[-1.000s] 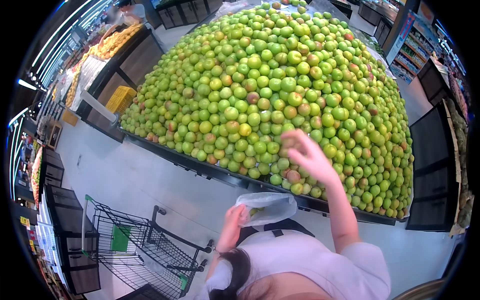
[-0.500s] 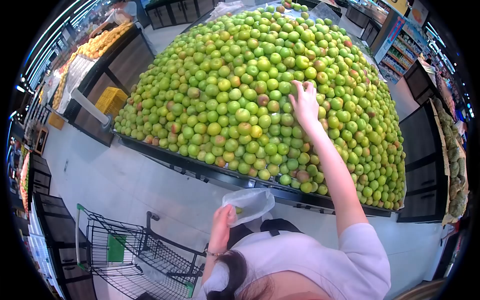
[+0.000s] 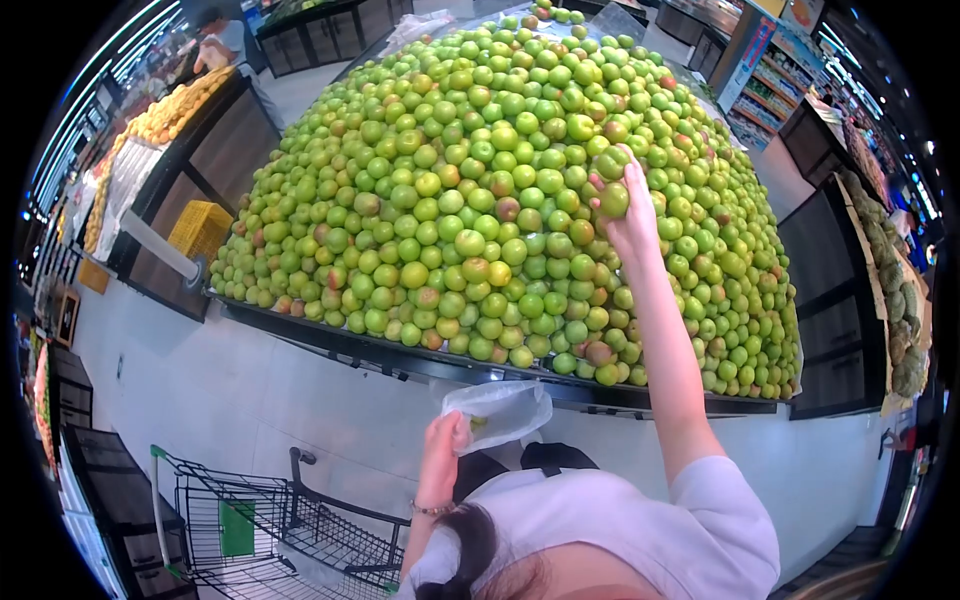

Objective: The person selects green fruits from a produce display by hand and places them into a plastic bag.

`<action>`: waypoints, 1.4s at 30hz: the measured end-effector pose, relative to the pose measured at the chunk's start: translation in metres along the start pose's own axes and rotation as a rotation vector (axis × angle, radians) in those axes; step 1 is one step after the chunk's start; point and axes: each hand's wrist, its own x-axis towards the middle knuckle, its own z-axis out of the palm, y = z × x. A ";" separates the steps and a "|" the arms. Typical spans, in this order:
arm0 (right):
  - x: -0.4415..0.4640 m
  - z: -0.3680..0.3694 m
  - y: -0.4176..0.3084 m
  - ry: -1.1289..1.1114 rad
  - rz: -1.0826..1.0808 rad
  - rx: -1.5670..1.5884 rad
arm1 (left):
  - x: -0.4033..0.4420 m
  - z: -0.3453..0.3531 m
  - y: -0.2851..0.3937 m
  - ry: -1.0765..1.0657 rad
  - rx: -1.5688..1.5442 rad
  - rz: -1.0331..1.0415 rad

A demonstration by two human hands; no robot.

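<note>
A big heap of round green plums point(image 3: 440, 200), some blushed red, fills the display in front of me. My right hand point(image 3: 638, 222) is over the right part of the heap, turned palm up with its fingers curled round a green plum point(image 3: 613, 201). Another plum point(image 3: 611, 162) lies against the fingertips; I cannot tell whether it is gripped too. Close to my body, my left hand point(image 3: 444, 440) is closed on the edge of a clear plastic bag point(image 3: 515, 408). The bag's mouth gapes, and something greenish shows inside it.
A black ledge point(image 3: 400, 358) edges the display. At lower left stands a wire shopping cart point(image 3: 270, 520) with green trim. A yellow crate point(image 3: 200, 230) sits beside the left stand of yellow fruit point(image 3: 180, 105), where a person point(image 3: 222, 45) stands. Another produce stand point(image 3: 900, 290) is at right.
My right hand has turned from reaching down over the heap to palm up, now with a plum in it. The left hand still holds the bag. The view has shifted slightly.
</note>
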 end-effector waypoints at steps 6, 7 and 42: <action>-0.040 0.005 -0.024 -0.083 0.230 0.307 | 0.012 0.018 0.011 -0.013 0.031 -0.063; -0.045 0.000 -0.026 -0.121 0.254 0.311 | 0.014 0.015 0.010 -0.044 0.019 -0.073; -0.253 0.031 0.186 -0.295 1.220 -0.202 | -0.019 -0.019 0.074 -0.075 0.037 -0.174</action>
